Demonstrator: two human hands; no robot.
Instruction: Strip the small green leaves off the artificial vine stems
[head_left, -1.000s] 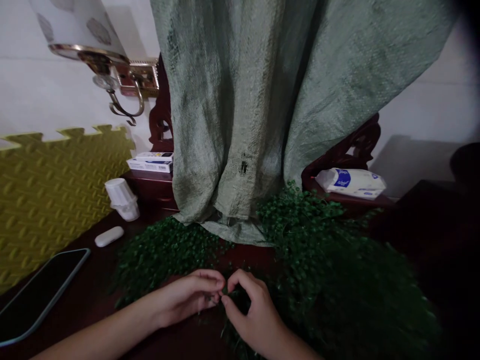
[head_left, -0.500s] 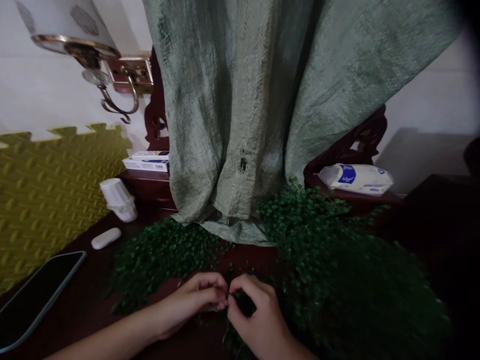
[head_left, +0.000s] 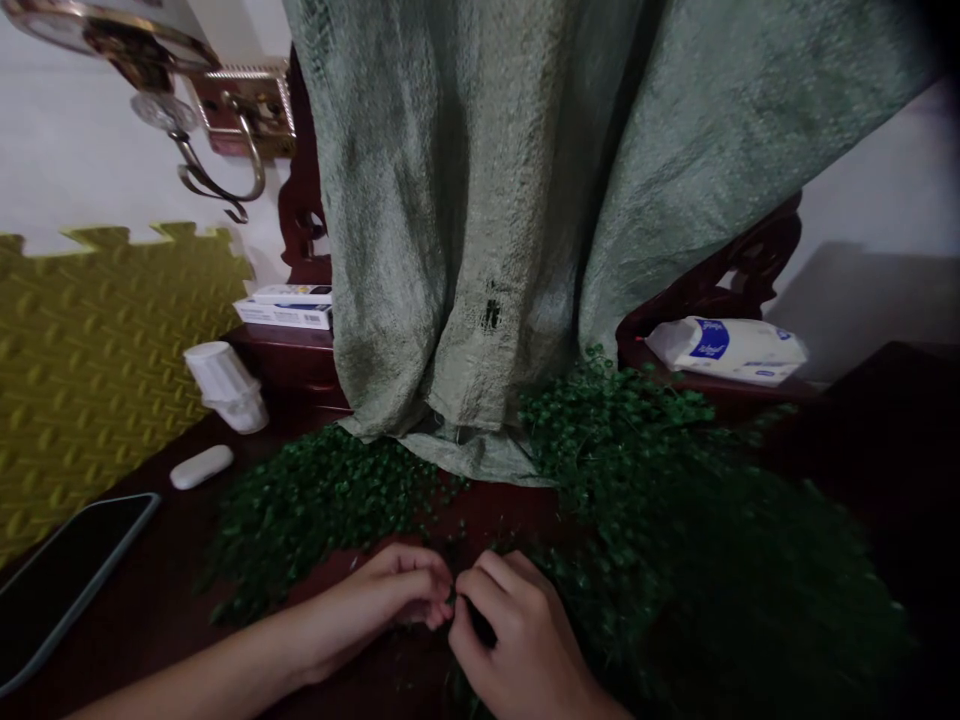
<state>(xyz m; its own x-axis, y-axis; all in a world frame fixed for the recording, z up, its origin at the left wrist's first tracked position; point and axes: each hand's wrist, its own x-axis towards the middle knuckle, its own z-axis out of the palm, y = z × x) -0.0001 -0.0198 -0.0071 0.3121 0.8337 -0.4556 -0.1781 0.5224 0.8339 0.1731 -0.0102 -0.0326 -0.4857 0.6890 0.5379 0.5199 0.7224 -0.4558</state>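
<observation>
Low in the middle, my left hand (head_left: 409, 588) and my right hand (head_left: 514, 630) meet fingertip to fingertip. Both are closed in a pinch. A small dark green bit shows between the tips, and green strands hang below my right hand, so it seems to grip a green sprig. What the left fingers pinch is too small to make out. To the left lies a heap of small loose green pieces (head_left: 315, 500). A larger pile of branching green sprigs (head_left: 645, 500) spreads beside and beyond my right hand. Both rest on a dark red wooden table (head_left: 337, 575).
A grey-green woven sack (head_left: 487, 250) hangs down to the table between the piles. On the left are a phone (head_left: 67, 570), a white oval case (head_left: 201, 466), a white ribbed cup (head_left: 225, 385) and boxes (head_left: 285, 312). A tissue pack (head_left: 739, 350) lies right.
The view has shifted slightly. My right-hand fingers have curled in closer, narrowing the gap under the thumb. The hands stay together at the fingertips.
</observation>
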